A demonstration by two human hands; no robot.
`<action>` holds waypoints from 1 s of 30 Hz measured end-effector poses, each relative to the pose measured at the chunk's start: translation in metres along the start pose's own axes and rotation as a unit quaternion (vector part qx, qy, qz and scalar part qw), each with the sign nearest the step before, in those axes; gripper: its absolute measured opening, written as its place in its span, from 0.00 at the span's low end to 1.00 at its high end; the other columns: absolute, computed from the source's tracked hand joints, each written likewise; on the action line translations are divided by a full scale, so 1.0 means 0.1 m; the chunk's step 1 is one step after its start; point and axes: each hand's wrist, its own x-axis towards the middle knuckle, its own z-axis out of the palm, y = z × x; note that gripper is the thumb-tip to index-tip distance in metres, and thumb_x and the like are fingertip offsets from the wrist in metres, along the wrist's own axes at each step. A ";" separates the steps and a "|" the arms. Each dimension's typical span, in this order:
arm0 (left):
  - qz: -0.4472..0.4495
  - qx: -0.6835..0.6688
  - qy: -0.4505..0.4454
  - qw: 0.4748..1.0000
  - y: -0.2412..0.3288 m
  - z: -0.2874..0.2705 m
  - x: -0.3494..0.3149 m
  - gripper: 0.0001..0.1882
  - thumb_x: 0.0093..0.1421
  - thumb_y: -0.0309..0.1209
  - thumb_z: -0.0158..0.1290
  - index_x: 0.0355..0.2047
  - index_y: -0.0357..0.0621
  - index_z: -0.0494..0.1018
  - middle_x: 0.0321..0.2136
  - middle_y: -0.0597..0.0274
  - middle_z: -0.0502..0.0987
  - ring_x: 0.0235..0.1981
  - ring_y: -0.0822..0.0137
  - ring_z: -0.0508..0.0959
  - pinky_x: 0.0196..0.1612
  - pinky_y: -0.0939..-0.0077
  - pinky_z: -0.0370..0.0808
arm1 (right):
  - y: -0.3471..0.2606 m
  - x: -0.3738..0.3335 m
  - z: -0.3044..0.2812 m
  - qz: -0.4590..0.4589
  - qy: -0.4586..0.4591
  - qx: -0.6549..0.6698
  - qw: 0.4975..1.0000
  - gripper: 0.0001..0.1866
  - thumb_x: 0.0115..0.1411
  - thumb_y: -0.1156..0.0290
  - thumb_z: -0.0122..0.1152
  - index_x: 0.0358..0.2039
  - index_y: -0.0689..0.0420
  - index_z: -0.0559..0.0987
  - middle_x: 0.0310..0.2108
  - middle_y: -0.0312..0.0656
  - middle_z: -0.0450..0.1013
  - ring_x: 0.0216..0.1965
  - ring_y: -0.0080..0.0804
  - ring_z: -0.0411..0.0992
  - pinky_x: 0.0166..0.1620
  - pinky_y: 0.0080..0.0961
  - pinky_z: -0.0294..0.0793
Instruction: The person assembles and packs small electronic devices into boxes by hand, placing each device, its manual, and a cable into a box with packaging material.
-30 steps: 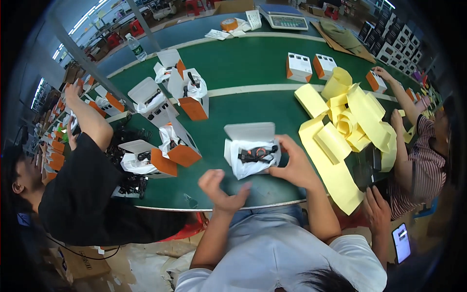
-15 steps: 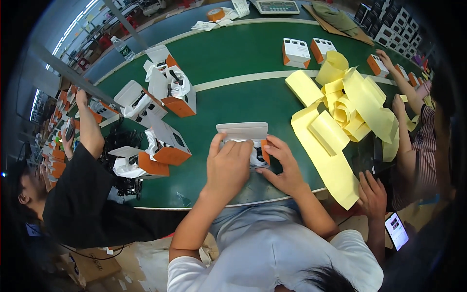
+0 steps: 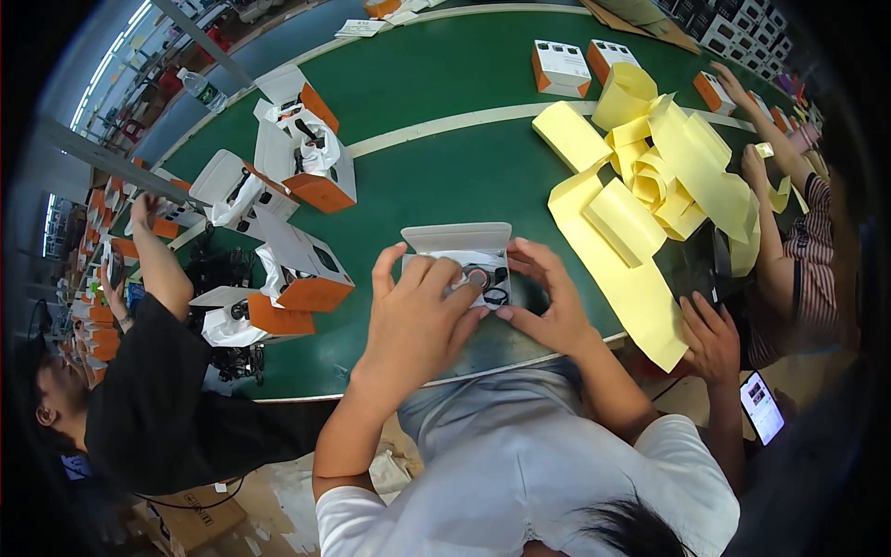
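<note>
Left hand (image 3: 415, 320) spread flat over small open white cardboard box (image 3: 457, 252) on green desk (image 3: 436, 176); right hand (image 3: 548, 299) cupped at its right side, gripping nothing firmly. Likely light, thin-walled, crushable; best held by side walls, not lid.

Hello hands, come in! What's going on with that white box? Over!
Left hand and right hand both on open white box. Fingers over dark parts inside. Yellow paper strips alongside, apart.
</note>
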 end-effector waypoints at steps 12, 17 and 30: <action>0.093 -0.077 0.105 0.987 -0.01 0.16 0.08 0.08 0.51 0.26 0.62 0.33 0.45 0.79 0.36 0.65 0.79 0.37 0.62 0.78 0.43 0.67 0.73 | 0.00 -0.03 0.05 0.009 0.021 0.039 0.999 0.42 0.54 0.78 0.73 0.66 0.62 0.62 0.63 0.51 0.64 0.65 0.41 0.67 0.67 0.39 0.67; 0.058 -0.025 0.107 0.992 0.01 0.14 0.10 0.09 0.53 0.24 0.62 0.35 0.44 0.81 0.32 0.65 0.78 0.34 0.61 0.77 0.39 0.66 0.72 | 0.00 -0.04 0.05 -0.005 0.029 0.040 0.999 0.39 0.53 0.79 0.73 0.65 0.62 0.65 0.64 0.50 0.63 0.64 0.41 0.67 0.67 0.38 0.66; 0.010 -0.085 0.029 0.996 -0.10 -0.08 0.04 0.13 0.58 0.25 0.59 0.45 0.42 0.79 0.33 0.61 0.77 0.34 0.54 0.78 0.39 0.61 0.75 | 0.02 -0.04 0.06 -0.006 0.025 0.051 0.998 0.34 0.53 0.83 0.71 0.61 0.60 0.69 0.63 0.49 0.64 0.64 0.39 0.67 0.66 0.35 0.68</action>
